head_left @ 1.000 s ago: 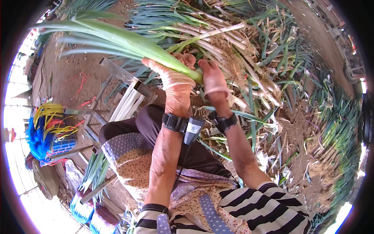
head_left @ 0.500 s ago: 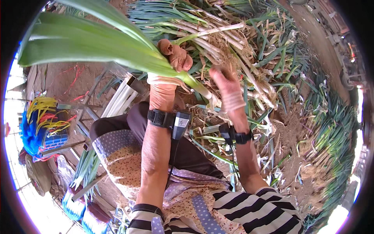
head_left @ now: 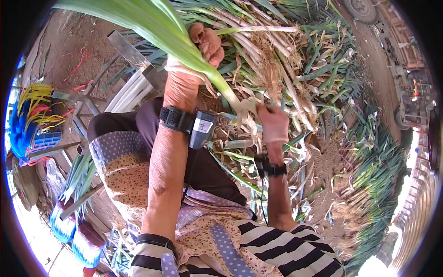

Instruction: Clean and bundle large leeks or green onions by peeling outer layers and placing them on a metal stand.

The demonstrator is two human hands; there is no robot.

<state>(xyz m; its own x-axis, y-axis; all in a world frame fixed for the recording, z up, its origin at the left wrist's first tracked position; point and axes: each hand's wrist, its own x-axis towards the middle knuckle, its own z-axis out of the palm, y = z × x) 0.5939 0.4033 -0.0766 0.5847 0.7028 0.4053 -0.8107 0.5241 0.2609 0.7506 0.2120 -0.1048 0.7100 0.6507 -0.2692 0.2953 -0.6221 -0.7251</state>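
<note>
My left hand (head_left: 208,45) is closed around a green onion (head_left: 225,88) just below its leaves. The broad green leaves fan out to the upper left, and the pale root end slants down to the right. At that end my right hand (head_left: 274,123) has its fingers pinched on a thin pale strip of outer skin (head_left: 250,108), which trails off the stem. Some loose skin hangs beneath the stem. Both wrists carry black strapped devices.
Beyond my hands lies a heap of unpeeled green onions (head_left: 249,41) with dry roots. Clean white stems (head_left: 131,90) rest by a metal frame at left, near blue bundles with yellow ties (head_left: 34,120). A long row of onions (head_left: 376,173) lines the right.
My right hand has moved down toward me and now draws a pale strip of skin from the stem. My left hand still grips the onion. The whole view has shifted slightly.
</note>
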